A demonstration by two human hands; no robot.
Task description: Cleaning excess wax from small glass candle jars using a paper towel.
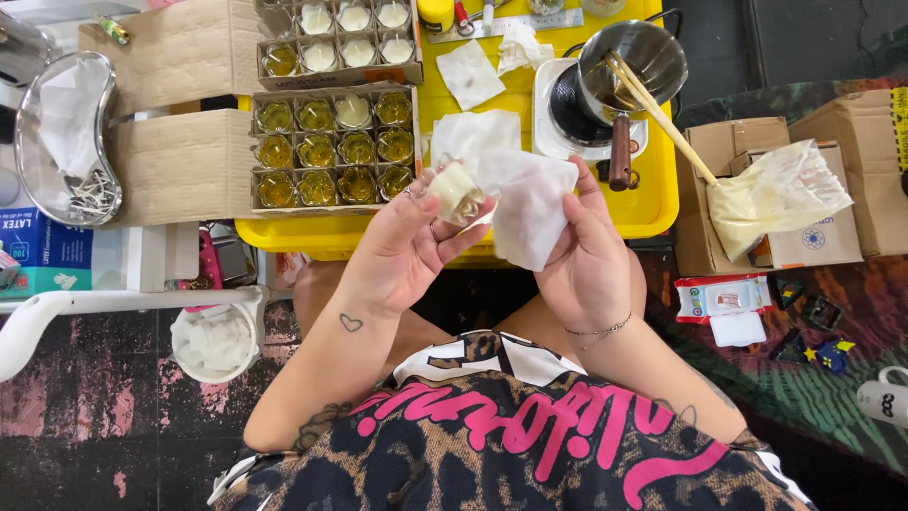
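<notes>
Seen from above, a seated person worked over a yellow tray (653, 213). The left hand (402, 251) gripped a small glass jar (456, 192) of pale wax, tilted, held just over the tray's near edge. The right hand (586, 260) pinched a white wipe (530, 203) that touched the jar's side. To wipe it well, it seemed best to turn the jar slowly against the wipe while holding it firmly by the base.

Just beyond the hands sat a cardboard box (189, 161) of small jars (331, 149), some amber, one filled white. A second box (218, 43) behind held more. To the right, a pot (636, 61) with chopsticks (657, 112) stood on a small burner (549, 114). Crumpled tissues (468, 137) lay between the box and the burner, crowding the space by the hands.
</notes>
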